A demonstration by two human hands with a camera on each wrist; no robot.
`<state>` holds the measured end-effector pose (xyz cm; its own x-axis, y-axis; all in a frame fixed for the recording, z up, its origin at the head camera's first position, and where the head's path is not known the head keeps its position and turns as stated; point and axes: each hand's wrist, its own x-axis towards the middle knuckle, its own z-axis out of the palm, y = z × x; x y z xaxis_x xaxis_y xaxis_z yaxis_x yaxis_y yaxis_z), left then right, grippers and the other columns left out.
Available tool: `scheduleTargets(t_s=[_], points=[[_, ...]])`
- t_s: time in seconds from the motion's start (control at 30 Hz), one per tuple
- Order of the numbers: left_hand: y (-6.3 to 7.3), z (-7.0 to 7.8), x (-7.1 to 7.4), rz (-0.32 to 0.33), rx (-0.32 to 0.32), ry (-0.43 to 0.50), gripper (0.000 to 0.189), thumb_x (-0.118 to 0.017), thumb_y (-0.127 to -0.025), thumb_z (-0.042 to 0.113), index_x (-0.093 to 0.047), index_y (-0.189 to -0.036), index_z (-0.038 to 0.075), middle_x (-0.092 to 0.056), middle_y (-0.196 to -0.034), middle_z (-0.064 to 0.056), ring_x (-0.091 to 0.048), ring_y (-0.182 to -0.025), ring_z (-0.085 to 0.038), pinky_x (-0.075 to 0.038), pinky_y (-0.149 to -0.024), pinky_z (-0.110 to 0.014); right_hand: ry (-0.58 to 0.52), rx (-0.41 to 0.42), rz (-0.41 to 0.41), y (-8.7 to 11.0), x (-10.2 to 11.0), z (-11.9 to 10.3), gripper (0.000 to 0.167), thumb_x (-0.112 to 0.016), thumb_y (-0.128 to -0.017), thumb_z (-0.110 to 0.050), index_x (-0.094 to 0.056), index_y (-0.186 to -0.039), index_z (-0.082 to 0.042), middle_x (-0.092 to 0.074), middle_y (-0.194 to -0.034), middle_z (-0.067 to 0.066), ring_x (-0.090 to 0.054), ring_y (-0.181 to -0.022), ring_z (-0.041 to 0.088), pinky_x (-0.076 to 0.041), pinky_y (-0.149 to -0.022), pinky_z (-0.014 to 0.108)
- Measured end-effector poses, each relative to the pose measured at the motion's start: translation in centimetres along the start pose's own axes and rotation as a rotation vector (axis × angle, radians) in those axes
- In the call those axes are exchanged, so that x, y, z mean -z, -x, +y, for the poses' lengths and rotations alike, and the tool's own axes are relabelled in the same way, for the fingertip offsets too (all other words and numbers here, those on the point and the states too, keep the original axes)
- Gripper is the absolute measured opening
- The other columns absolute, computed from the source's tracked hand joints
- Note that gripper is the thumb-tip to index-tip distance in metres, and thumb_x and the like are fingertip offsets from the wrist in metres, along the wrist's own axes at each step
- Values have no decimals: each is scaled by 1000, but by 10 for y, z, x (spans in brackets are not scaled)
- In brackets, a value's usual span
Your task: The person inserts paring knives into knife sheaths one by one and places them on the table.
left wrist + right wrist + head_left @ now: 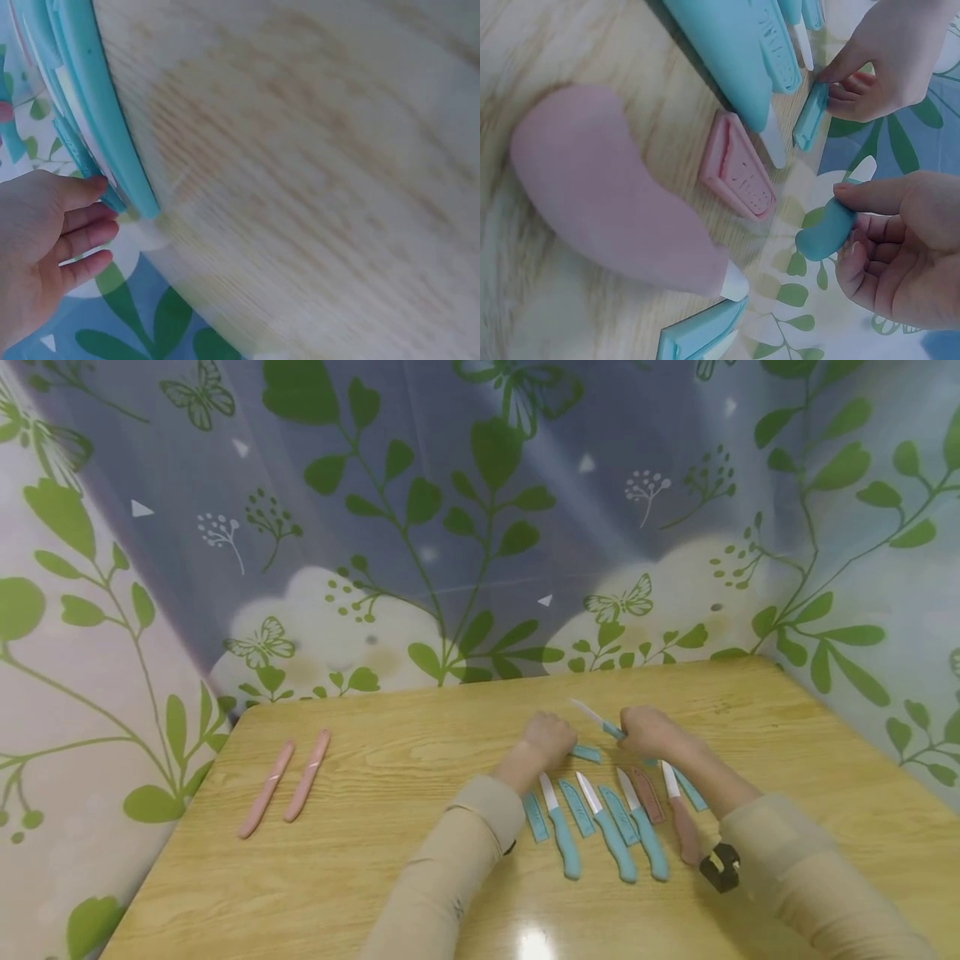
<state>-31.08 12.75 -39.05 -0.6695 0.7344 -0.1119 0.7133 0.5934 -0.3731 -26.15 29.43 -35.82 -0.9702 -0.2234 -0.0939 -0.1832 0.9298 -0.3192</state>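
Observation:
Between the thumb and fingers of my left hand (550,735) is a turquoise knife sheath (587,752), its free end pointing right. Opposite it, my right hand (648,732) grips the turquoise handle of a small knife (826,232), whose white blade (587,712) points left and away from me. Knife and sheath are apart. Nearer to me lie three turquoise-handled knives (613,839) with white blades, turquoise sheaths (576,806) beside them. A pink-handled knife (684,831) and a pink sheath (649,797) lie to their right, the knife partly beside my right forearm.
Two pink sheathed knives (307,777) lie at the left of the wooden table (397,860). Another turquoise sheath (692,790) shows beside my right forearm. A patterned curtain (420,552) hangs behind the table's far edge.

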Motion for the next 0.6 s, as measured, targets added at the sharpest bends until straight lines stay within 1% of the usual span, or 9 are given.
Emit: scheduleTargets(t_s=[0.13, 0.23, 0.37, 0.5, 0.6], points=[[0, -3, 0, 12, 4, 37, 13, -62, -88, 11, -68, -96, 20, -65, -93, 8, -54, -75, -8, -47, -76, -22, -11, -5, 0, 0, -1, -1, 12, -60, -85, -1, -54, -80, 8, -53, -67, 9, -48, -56, 16, -42, -51, 24], [1, -3, 0, 13, 13, 84, 13, -62, -88, 8, -66, -97, 17, -64, -93, 7, -54, -72, -7, -48, -70, -20, -30, -5, -4, 2, -2, -2, 11, -60, -86, 0, -54, -80, 8, -53, -66, 9, -49, -56, 16, -44, -51, 23], [5, -4, 1, 7, 28, 136, 13, -61, -88, 5, -66, -95, 14, -63, -88, 7, -53, -68, -6, -48, -62, -17, -43, 1, -2, 5, -4, -2, 11, -60, -85, 1, -55, -80, 8, -54, -66, 8, -50, -56, 16, -45, -51, 24], [8, -5, 2, -14, 39, 183, 11, -60, -88, 5, -66, -93, 13, -63, -88, 5, -56, -74, -7, -48, -66, -17, -43, 10, 8, 6, -4, -2, 11, -60, -84, 1, -54, -78, 7, -53, -65, 8, -49, -56, 16, -43, -51, 24], [10, -11, 2, -26, 59, 253, 10, -61, -87, 5, -64, -94, 13, -63, -92, 3, -58, -80, -10, -49, -72, -19, -38, 15, 19, 7, -3, -1, 10, -60, -84, 2, -54, -77, 6, -52, -65, 8, -48, -55, 16, -42, -50, 24]])
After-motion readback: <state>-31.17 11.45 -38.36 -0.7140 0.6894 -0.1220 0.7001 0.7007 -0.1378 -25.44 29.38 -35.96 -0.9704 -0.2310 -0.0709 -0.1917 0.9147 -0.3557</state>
